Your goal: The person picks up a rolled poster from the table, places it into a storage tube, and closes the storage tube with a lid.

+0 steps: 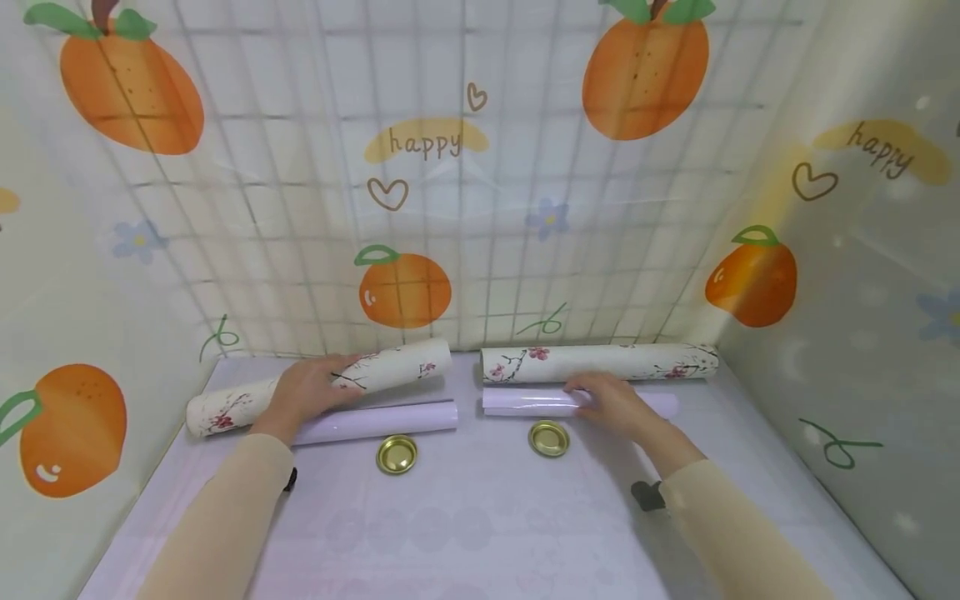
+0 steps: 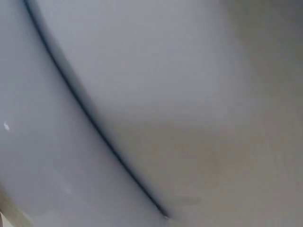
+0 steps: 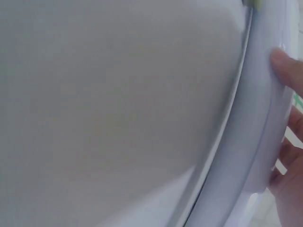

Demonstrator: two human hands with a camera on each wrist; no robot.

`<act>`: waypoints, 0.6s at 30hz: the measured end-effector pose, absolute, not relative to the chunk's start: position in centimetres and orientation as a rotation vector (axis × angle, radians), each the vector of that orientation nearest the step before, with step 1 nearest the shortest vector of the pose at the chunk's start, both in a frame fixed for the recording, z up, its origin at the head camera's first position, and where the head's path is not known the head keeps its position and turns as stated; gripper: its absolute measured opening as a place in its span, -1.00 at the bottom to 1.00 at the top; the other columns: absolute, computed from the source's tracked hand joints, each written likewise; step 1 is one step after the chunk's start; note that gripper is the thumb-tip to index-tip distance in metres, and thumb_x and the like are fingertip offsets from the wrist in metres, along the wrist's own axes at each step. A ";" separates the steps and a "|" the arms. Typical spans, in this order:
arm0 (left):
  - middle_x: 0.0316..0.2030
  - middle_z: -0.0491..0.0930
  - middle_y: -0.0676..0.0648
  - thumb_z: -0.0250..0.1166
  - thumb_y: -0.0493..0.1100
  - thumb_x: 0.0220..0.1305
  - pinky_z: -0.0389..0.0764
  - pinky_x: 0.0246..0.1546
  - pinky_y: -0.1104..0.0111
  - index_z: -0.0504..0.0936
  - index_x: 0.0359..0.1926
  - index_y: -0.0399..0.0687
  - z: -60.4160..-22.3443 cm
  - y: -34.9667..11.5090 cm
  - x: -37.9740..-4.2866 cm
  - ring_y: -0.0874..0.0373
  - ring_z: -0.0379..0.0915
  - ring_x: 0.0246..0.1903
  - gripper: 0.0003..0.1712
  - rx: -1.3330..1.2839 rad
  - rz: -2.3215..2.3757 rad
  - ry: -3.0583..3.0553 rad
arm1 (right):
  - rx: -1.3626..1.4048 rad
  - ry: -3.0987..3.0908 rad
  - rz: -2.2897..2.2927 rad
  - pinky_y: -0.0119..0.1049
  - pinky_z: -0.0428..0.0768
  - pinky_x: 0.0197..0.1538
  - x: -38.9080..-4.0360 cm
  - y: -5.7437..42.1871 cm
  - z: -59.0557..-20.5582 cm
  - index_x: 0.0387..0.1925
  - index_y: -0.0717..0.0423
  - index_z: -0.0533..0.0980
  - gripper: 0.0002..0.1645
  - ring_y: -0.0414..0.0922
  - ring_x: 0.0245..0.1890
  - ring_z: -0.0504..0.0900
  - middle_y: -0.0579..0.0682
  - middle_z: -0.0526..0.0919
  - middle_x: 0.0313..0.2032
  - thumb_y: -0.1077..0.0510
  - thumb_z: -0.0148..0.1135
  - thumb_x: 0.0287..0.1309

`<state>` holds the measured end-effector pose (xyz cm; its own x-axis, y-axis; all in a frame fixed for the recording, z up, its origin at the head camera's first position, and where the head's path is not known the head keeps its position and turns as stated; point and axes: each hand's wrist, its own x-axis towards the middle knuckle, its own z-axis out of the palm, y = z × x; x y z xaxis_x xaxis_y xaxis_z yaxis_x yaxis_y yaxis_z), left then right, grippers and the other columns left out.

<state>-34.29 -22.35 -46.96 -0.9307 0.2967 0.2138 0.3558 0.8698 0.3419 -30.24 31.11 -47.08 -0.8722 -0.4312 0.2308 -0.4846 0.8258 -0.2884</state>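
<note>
My left hand point(image 1: 303, 392) grips a white paper roll with pink blossoms point(image 1: 405, 365) around its middle. That roll slants, its right end farther back than its left. A smooth lilac roll point(image 1: 397, 421) lies just in front of it, partly behind my left wrist. On the right, my right hand point(image 1: 615, 407) holds a second lilac roll point(image 1: 517, 402); in the right wrist view the thumb and fingers lie on opposite sides of this roll point(image 3: 246, 127). Directly behind it is another blossom roll point(image 1: 592, 363). The left wrist view shows a pale curved surface and no fingers clearly.
Two small round gold dishes stand on the lilac table point(image 1: 465, 550), one left point(image 1: 397, 455) and one right point(image 1: 549, 438), in front of the rolls. A fruit-printed curtain point(image 1: 517, 275) over a wire grid rises behind, with printed sheets at both sides.
</note>
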 end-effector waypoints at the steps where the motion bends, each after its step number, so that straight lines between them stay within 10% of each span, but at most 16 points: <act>1: 0.30 0.50 -0.10 0.41 0.39 0.07 0.35 0.27 -0.13 0.47 0.38 0.32 -46.8 -22.5 -34.2 -0.20 0.38 0.29 -0.14 -0.496 -0.573 -2.881 | 0.720 -2.854 0.511 0.29 0.42 0.17 -30.1 31.2 -46.9 0.02 0.05 0.62 -0.54 0.19 0.10 0.58 0.12 0.67 0.06 0.26 0.50 0.02; 18: 0.18 0.60 -0.19 0.51 0.26 0.05 0.58 0.02 -0.09 0.56 0.32 0.29 -43.3 -23.9 -31.5 -0.27 0.52 0.12 -0.22 -0.572 -0.422 -2.712 | 0.680 -2.828 0.629 0.18 0.48 0.19 -27.9 31.7 -43.0 0.08 0.08 0.59 -0.52 0.18 0.09 0.57 0.11 0.64 0.02 0.24 0.48 0.09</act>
<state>-31.47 -23.92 -43.29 -0.8627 0.3337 0.3800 0.4333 0.8752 0.2152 -27.88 31.72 -43.04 -0.8824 -0.3966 0.2530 -0.4664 0.8074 -0.3613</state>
